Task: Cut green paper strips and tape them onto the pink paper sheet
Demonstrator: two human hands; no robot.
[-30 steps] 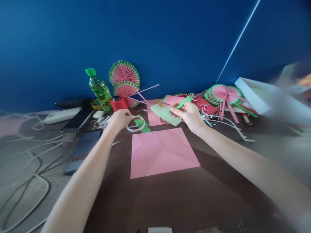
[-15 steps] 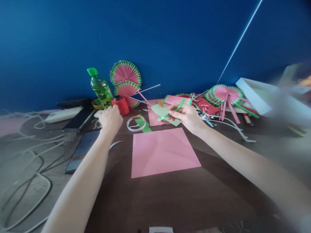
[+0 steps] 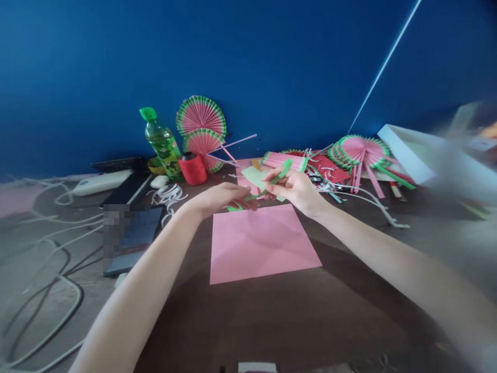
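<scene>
My right hand (image 3: 295, 187) pinches a narrow green paper strip (image 3: 280, 173) above the table, just beyond a flat pink paper sheet (image 3: 261, 243). My left hand (image 3: 222, 199) reaches in from the left, and its fingertips close on the strip's lower end. Under the hands lie a pale green paper piece (image 3: 254, 177) and another pink sheet. A red spool (image 3: 192, 169) stands to the left, apart from both hands.
A green bottle (image 3: 162, 144) and two pink-green paper fans (image 3: 201, 117) stand against the blue wall. More fans and strips (image 3: 357, 151) pile up at the right by a white box (image 3: 411, 151). A phone (image 3: 135, 239), white curls (image 3: 169, 195) and cables lie at the left.
My left hand left the red spool and swung right to meet the green strip. My right hand lifted the strip a little and stayed in place.
</scene>
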